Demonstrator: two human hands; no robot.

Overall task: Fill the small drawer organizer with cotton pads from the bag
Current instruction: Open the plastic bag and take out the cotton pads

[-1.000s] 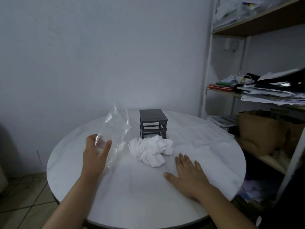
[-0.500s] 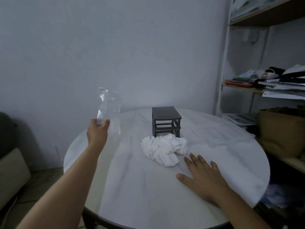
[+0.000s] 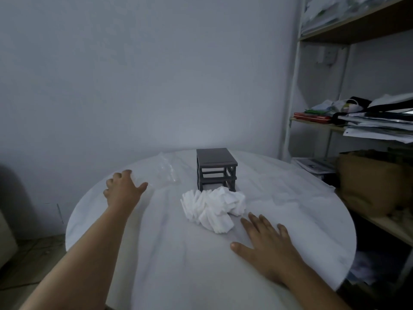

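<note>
Beside organizer [image 3: 216, 168] | pads [image 3: 213, 208] heaped at front, ready for loading | bag [image 3: 166, 171] left, discarded | left hand [image 3: 122, 191] open, empty | right hand [image 3: 266, 245] flat, empty

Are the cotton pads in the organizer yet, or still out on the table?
Out. The pads lie heaped on the table in front of the organizer, whose open frame looks empty.

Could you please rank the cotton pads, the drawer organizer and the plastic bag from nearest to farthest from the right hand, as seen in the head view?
From the right hand:
1. Cotton pads, just ahead, slightly left.
2. Drawer organizer, behind the pads.
3. Plastic bag, far left of the organizer, beside the left hand.
</note>
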